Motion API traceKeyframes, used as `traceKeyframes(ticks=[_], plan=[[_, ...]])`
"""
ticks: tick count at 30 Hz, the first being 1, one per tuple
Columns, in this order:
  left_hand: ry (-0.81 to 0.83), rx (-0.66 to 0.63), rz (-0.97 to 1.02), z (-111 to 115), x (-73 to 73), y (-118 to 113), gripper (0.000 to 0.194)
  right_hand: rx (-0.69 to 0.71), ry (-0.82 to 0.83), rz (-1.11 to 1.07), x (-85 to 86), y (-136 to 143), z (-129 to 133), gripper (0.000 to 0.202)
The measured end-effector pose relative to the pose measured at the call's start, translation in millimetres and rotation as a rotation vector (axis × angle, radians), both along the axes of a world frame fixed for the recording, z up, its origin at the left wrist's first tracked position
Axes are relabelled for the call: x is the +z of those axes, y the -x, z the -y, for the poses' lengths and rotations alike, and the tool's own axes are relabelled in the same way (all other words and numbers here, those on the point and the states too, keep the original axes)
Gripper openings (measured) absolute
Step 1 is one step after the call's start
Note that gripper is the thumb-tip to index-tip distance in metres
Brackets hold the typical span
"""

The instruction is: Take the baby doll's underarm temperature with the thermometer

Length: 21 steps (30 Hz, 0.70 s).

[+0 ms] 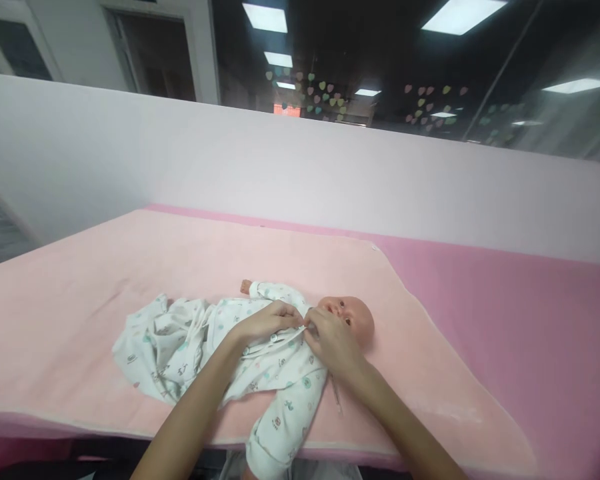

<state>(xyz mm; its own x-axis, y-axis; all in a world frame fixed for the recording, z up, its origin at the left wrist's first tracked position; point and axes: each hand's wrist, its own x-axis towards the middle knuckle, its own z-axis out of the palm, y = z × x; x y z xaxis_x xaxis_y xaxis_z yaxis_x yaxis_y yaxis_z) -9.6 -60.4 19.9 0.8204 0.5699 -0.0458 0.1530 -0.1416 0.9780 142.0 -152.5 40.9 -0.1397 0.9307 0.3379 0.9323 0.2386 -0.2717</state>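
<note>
A baby doll (357,320) lies on its back on a pink blanket (180,247), its head to the right. It wears white printed clothes (295,400) with an open front edge showing snap fasteners along the chest. My left hand (273,319) rests over the chest, its fingertips closed on the garment's edge near the neck. Touching the same spot from the right, my right hand (327,333) pinches the fabric just below the doll's chin. The fingertips of both hands nearly meet. Bunched cloth (165,347) covers the doll's legs.
A thin clear stick-like item (337,395) lies beside the doll's shoulder, near my right wrist. Behind the blanket rises a white partition (280,167). A deeper pink surface (505,313) shows at the right, and the table's front edge runs close to my body.
</note>
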Motion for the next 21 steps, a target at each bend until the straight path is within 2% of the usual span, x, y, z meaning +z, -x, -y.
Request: traceKeyframes(ticks=[4, 7, 13, 18, 21], plan=[[-0.001, -0.022, -0.034, -1.4, 3.4, 0.5, 0.03, 0.12, 0.166, -0.01, 24.9, -11.3, -16.4, 0.012], [-0.033, -0.014, -0.046, -2.7, 1.9, 0.3, 0.029, 0.189, 0.243, 0.056, 33.6, -15.4, -27.5, 0.017], [-0.153, 0.052, -0.118, 0.3, 0.8, -0.1, 0.026, 0.216, 0.191, 0.113, 23.4, -20.2, -39.4, 0.021], [-0.397, 0.106, -0.228, 4.2, 0.9, -1.7, 0.021, 0.306, 0.111, 0.145, 15.1, -22.6, -43.8, 0.023], [-0.461, 0.094, -0.249, 3.8, -1.5, -3.3, 0.015, 0.319, 0.078, 0.182, 16.6, -21.4, -44.0, 0.025]])
